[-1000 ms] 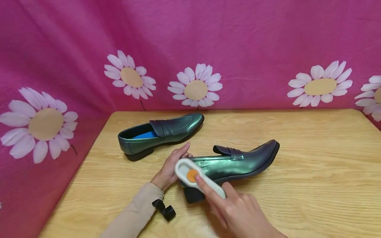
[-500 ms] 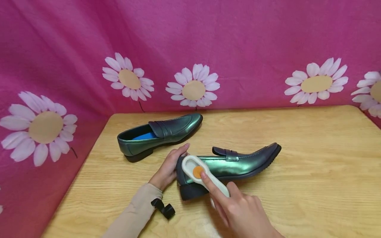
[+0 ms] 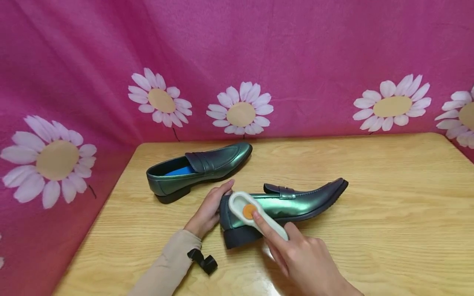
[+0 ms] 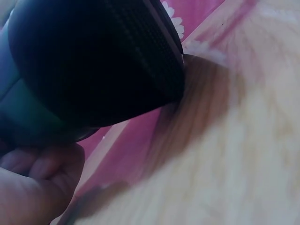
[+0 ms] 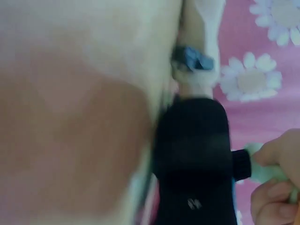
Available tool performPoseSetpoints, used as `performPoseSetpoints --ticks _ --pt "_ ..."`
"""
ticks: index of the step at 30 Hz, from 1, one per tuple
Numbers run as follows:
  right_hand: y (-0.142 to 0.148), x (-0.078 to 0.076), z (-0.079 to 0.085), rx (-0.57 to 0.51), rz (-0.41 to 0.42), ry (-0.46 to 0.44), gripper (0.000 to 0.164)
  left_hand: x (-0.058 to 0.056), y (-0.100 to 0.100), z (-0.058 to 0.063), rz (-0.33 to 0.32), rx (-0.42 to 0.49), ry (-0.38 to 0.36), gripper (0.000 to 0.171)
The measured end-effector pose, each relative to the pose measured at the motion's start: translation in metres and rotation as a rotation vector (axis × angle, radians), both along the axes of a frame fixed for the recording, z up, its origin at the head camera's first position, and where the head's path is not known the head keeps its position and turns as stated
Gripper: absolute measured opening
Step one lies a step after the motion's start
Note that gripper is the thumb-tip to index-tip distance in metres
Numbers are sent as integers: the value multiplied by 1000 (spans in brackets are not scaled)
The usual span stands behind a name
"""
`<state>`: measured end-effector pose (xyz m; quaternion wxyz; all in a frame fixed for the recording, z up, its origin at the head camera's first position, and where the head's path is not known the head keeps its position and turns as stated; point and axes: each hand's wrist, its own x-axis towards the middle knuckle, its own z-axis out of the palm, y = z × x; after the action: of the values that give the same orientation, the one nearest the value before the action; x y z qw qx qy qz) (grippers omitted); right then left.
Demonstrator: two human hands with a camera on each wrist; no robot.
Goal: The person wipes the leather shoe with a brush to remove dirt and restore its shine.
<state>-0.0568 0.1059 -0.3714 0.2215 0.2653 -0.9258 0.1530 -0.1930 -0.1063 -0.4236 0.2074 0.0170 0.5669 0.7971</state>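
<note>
A shiny green-purple loafer (image 3: 285, 205) is tilted with its near side turned up and its toe to the right. My left hand (image 3: 206, 209) grips it at the heel end, the fingers partly hidden behind it. In my right hand (image 3: 309, 255) is a white-handled shoe brush (image 3: 275, 227), with the index finger on its orange button (image 3: 249, 211). The brush head lies against the loafer's side near the heel. Dark bristles (image 5: 241, 165) show beside the black sole (image 5: 192, 140) in the right wrist view. The left wrist view shows the dark heel (image 4: 117, 61) close up.
A matching loafer (image 3: 211, 162) with a blue insole stands upright farther back on the wooden table (image 3: 389, 213). Behind and left of the table hangs a pink cloth (image 3: 314, 53) with daisies. A black strap (image 3: 203, 261) is on my left sleeve.
The brush has slid a little up and right from the heel along the loafer's side. The loafer's heel end has shifted slightly left; the far loafer stays put.
</note>
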Motion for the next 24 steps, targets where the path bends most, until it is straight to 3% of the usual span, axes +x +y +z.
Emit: performPoseSetpoints --ticks 5,9,13,14,15,20,24 --pt "-7 8 -6 9 101 -84 47 -1 1 0 -25 -13 27 49" --pt "3 0 -1 5 5 -36 46 -1 2 -1 -40 -40 68 49" --pt "14 -5 7 16 -95 -78 59 -1 3 1 -59 -54 76 49" --pt "14 -4 7 15 -91 -91 68 -1 3 1 -58 -57 77 48" --pt "12 -3 6 1 -72 -81 61 -1 3 2 -60 -61 76 48" --pt "-3 7 -4 -13 31 -102 56 -2 0 2 -49 -88 84 48" --pt "4 0 -4 -9 13 -62 48 -1 1 0 2 -136 50 45"
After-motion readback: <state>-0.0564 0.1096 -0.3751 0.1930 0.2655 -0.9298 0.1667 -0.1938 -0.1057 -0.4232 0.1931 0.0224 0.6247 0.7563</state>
